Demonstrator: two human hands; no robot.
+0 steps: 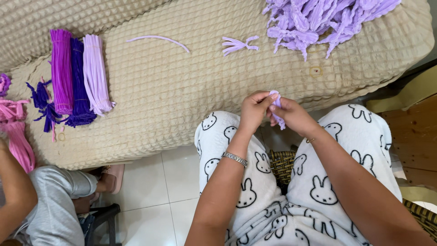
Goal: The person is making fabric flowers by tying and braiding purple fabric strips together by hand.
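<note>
The left hand [254, 109] and the right hand [291, 116] meet above the person's knees, and both are closed on one small lilac pipe cleaner piece [277, 111]: the left fingertips pinch its upper end, and the right fingers hold it from the other side, while its lower end hangs down between the two hands. On the left wrist there is a silver bracelet [235, 158]. Under the arms are white trousers with rabbit drawings [318, 191], and between the legs a woven wicker seat [281, 165] is visible. From the hands, at 12 o'clock, lies a beige textured cushion [173, 95] that carries everything else. On it, at about 11 o'clock and near, is a small folded lilac shape [239, 44]; further at 10 o'clock lies a single curved lilac pipe cleaner [157, 40]. At 1 o'clock, at the far edge of the cushion, is a pile of finished lilac shapes [318, 20]. Well apart at 9 to 10 o'clock stand three bundles side by side, touching: a magenta bundle [61, 68], a dark purple bundle [79, 82] and a pale lilac bundle [94, 73]. At the left border are pink pipe cleaners [16, 132], and another person's arm [16, 196] with grey trousers [59, 200].
</note>
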